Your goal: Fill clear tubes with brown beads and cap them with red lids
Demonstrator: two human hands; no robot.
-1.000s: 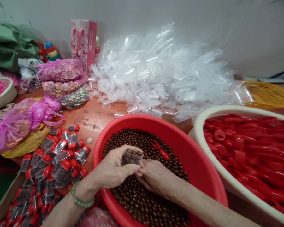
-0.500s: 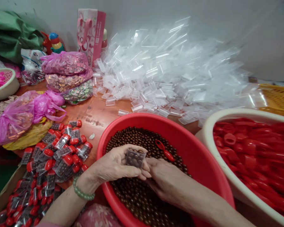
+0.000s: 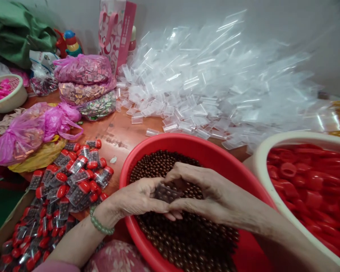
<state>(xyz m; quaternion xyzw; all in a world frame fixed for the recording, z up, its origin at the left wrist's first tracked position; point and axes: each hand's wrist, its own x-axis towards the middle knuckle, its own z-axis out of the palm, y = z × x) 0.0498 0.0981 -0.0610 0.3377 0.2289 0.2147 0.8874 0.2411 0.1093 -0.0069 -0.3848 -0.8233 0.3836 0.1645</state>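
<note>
My left hand [image 3: 143,198] holds a small clear plastic case [image 3: 166,193] filled with shiny dark-brown balls, its fingers wrapped round one side. My right hand [image 3: 200,189] arches over the other side, thumb and fingertips at the case's top and bottom edges. Both hands are above a large red basin [image 3: 229,166] with many loose brown balls [image 3: 184,238] in it. No red spoon shows in the basin; the right hand covers that area.
Filled cases with red caps [image 3: 79,185] are heaped at the left. A white tub [image 3: 259,160] of red plastic parts [image 3: 314,189] stands at the right. Behind lies a pile of clear plastic sleeves [image 3: 192,87]. Pink bags [image 3: 85,71] sit at the back left.
My right hand has risen from beside the left hand's fingertips and now spans the case. The case has tilted, and the red spoon has gone from sight. The view has shifted slightly.
</note>
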